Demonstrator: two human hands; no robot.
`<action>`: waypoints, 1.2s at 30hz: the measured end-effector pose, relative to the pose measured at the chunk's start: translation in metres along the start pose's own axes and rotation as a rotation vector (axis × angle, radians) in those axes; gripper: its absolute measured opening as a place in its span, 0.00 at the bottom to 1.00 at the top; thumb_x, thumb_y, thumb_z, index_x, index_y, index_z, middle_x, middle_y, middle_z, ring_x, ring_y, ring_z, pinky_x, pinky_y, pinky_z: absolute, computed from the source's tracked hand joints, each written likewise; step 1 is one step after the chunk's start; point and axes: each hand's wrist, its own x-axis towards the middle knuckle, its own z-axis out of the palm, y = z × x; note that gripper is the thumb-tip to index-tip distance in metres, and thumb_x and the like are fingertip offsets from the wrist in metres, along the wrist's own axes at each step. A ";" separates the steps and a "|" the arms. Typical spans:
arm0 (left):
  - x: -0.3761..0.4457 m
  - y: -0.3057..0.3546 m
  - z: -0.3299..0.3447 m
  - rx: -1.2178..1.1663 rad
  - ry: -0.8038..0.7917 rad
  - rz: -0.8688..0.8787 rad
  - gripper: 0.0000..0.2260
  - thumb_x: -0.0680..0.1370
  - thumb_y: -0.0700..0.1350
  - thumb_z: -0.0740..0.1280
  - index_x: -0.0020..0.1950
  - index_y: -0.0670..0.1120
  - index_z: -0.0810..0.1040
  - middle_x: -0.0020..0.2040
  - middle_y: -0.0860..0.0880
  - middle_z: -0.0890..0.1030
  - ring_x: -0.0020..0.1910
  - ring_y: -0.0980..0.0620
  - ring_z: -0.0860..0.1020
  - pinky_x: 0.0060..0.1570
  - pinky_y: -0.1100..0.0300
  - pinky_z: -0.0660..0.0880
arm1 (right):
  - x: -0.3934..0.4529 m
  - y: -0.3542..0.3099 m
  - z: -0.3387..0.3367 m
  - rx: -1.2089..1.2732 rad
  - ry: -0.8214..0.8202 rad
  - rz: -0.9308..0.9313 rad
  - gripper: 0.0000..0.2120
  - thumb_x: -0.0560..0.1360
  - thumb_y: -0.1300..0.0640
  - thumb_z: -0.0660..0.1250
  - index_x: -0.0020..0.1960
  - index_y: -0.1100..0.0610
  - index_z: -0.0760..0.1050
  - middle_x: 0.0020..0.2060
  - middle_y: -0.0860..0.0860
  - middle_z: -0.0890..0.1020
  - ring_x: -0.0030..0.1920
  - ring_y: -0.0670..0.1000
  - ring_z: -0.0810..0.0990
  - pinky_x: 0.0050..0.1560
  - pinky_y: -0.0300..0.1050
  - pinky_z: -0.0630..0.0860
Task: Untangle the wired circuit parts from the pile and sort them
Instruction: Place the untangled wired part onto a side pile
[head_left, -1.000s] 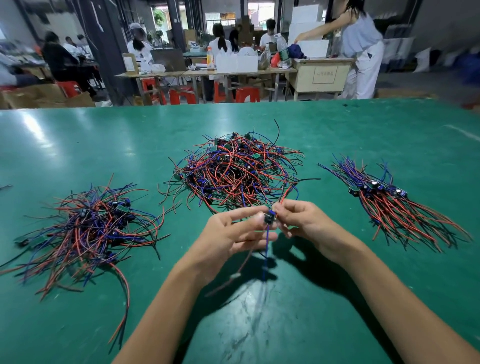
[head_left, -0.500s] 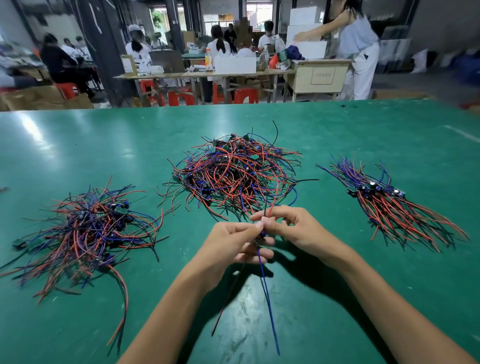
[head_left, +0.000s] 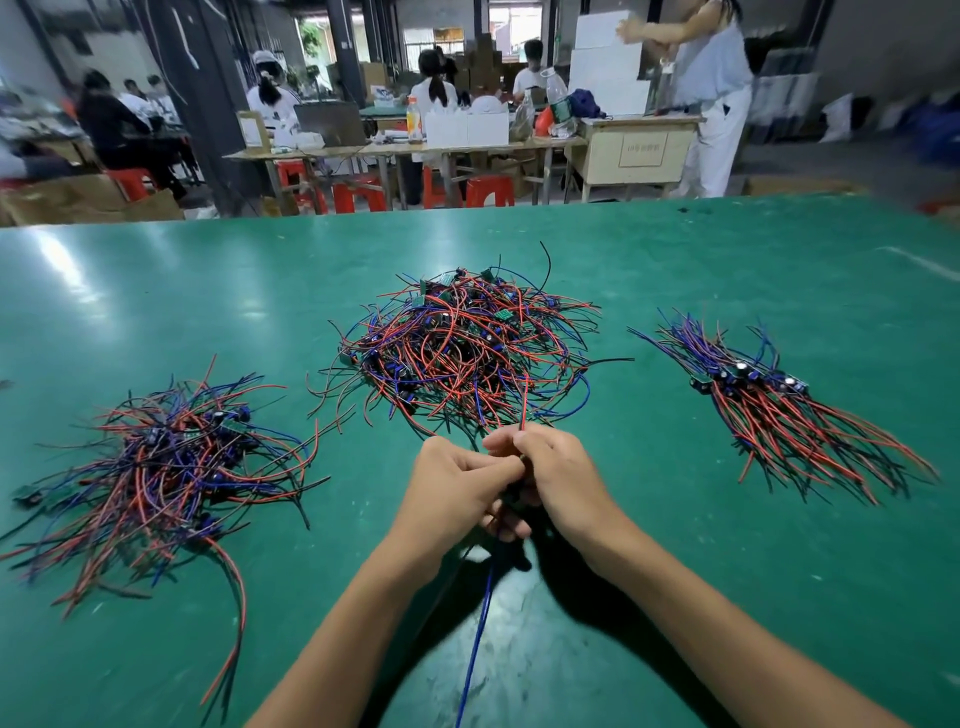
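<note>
Both hands closed round one wired part, just clear of the pile.

Nearest, a blue wire (head_left: 475, 644) trailing down from the hands toward the table's near edge, longer and straighter than a second ago. Above it, left hand (head_left: 457, 491) and right hand (head_left: 558, 480) pressed together, fingers curled and pinching the part (head_left: 517, 486), now almost hidden between them where a second ago it sat exposed at the fingertips. One red wire (head_left: 523, 410) running up from the right hand's fingers into the pile (head_left: 462, 348), so probably not fully freed yet. Left, a loose heap (head_left: 166, 467); right, a combed bundle (head_left: 789, 415), likely the sorted stack awaiting this part. Beyond the green table (head_left: 727, 270), people at benches.
</note>
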 end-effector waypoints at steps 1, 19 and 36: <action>0.000 0.001 -0.001 0.000 -0.018 -0.009 0.11 0.76 0.35 0.67 0.35 0.33 0.84 0.31 0.39 0.83 0.26 0.45 0.82 0.25 0.60 0.77 | 0.000 -0.001 0.000 0.032 0.025 0.004 0.16 0.82 0.62 0.57 0.44 0.56 0.82 0.38 0.50 0.83 0.27 0.41 0.75 0.25 0.35 0.70; -0.006 0.013 -0.016 -0.100 -0.373 -0.206 0.10 0.69 0.45 0.67 0.36 0.42 0.87 0.42 0.37 0.86 0.27 0.49 0.82 0.27 0.63 0.77 | 0.016 -0.003 -0.029 -0.308 0.402 -0.320 0.15 0.79 0.53 0.56 0.43 0.49 0.81 0.38 0.44 0.83 0.33 0.47 0.78 0.35 0.45 0.73; 0.004 0.005 -0.037 -0.195 -0.338 -0.138 0.14 0.76 0.51 0.72 0.55 0.42 0.86 0.56 0.40 0.85 0.38 0.50 0.84 0.38 0.62 0.81 | 0.007 -0.028 -0.046 0.081 -0.097 0.004 0.09 0.81 0.55 0.66 0.50 0.57 0.83 0.35 0.53 0.84 0.36 0.54 0.87 0.31 0.40 0.80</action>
